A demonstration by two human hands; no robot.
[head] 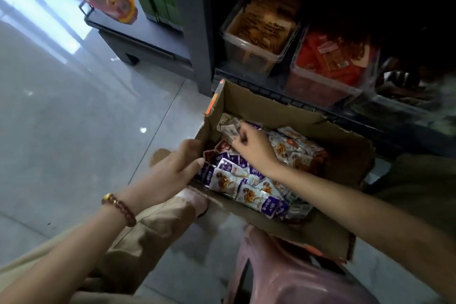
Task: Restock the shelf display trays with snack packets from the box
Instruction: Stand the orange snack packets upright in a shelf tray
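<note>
Box rim (274,101) in left grip (177,170), floor (74,118) beside.

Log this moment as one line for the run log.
phase: picking from box | left hand: grips box wall | right hand: pinches packet inside box | shelf trays: untouched

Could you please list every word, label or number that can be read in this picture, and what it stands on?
No text is legible.
Blurred: characters on the purple-and-white snack packets in the brown cardboard box.
Too small: white labels on the red packets in the clear plastic tray.
</note>
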